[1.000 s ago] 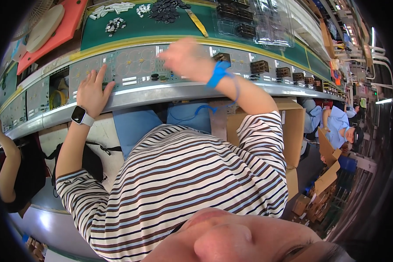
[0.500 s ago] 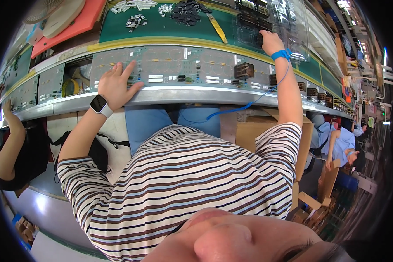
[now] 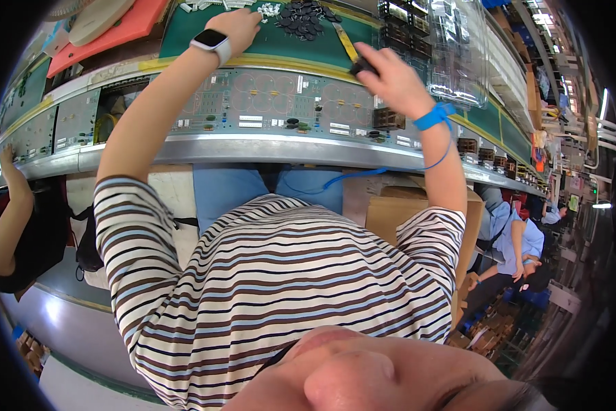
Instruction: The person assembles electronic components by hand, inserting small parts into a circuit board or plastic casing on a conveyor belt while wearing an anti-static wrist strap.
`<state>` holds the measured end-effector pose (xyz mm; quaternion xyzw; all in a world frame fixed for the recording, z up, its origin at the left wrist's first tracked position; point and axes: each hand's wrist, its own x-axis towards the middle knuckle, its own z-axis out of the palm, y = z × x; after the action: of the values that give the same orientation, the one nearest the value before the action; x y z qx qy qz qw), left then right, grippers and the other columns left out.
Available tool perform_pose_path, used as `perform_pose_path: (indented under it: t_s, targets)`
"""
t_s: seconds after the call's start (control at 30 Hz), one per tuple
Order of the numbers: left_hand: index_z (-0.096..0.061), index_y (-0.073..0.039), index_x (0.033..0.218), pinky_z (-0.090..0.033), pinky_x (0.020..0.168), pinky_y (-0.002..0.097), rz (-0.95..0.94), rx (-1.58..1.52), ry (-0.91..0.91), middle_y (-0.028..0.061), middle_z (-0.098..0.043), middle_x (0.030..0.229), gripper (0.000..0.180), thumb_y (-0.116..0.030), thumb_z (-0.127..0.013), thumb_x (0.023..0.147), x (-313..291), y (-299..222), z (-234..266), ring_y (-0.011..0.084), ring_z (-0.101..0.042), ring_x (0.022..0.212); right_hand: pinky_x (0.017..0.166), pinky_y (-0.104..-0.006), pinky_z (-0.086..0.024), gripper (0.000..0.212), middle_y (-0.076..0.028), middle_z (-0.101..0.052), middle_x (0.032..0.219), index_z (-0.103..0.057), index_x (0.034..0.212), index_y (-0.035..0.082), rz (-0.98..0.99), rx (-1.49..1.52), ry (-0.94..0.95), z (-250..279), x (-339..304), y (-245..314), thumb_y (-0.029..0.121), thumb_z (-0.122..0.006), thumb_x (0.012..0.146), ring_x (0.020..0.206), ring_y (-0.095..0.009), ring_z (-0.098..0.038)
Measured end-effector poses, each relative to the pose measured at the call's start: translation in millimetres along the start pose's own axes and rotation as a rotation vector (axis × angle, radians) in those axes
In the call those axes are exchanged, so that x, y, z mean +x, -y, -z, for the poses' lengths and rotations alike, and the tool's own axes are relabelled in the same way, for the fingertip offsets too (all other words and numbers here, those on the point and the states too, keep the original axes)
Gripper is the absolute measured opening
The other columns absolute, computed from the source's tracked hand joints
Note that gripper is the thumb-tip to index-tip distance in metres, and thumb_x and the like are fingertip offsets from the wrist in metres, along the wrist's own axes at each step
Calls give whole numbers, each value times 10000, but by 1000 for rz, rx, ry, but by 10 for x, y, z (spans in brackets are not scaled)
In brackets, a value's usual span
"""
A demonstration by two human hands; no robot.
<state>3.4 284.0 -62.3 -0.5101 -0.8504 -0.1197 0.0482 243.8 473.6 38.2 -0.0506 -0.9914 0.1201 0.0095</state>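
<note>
My right hand (image 3: 398, 83) is closed on a dark boxy component (image 3: 364, 66), above the circuit boards and beside the yellow-handled tool (image 3: 345, 42). My left hand (image 3: 234, 31), with a watch on its wrist, reaches over the green mat. Its fingers are drawn together at a pile of small white parts (image 3: 269, 10); anything between them is hidden. Just right of that pile lies a heap of black disc-shaped parts (image 3: 305, 20). Below both hands runs a row of grey-green circuit boards (image 3: 270, 103). One board carries a dark boxy component (image 3: 388, 118).
Clear plastic trays (image 3: 458, 61) and more dark boxy components (image 3: 405, 27) stand at the far right. A metal rail (image 3: 273, 147) edges the bench. A blue coiled cord (image 3: 362, 175) runs from my right wrist strap. A co-worker's arm (image 3: 13, 219) is at the left.
My left hand has moved off the circuit board, up to the small white parts. My right hand has come left and nearer from the dark components with one in its grasp. The boards have shifted slightly right.
</note>
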Motion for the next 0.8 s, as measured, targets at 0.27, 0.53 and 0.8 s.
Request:
perform_pose_path:
  t_s: [0.27, 0.53, 0.8]
  targets:
    - [-576, -75, 980, -491, 696, 420, 36, 74, 36, 163, -582, 950, 236, -243, -454, 867, 420, -116, -311, 327, -595, 838, 692, -372, -463, 303, -111, -541, 849, -545, 855, 55, 327, -106, 68, -432, 83, 521, 206, -657, 617, 809, -272, -548]
    - [-560, -66, 996, -484, 716, 430, 106, 29, 29, 176, -578, 957, 218, -138, -469, 812, 360, -158, -261, 338, -587, 862, 652, -364, -459, 242, -106, -558, 790, -566, 804, 52, 361, -201, 109, -552, 95, 561, 166, -636, 603, 804, -270, -553]
    - [-567, -38, 922, -456, 719, 360, -67, -379, -148, 140, -576, 864, 166, -56, -512, 766, -95, -7, -16, 294, -569, 795, 634, -372, -460, 215, -104, -580, 770, -582, 781, 55, 329, -229, 115, -602, 107, 575, 160, -630, 601, 769, -274, -568]
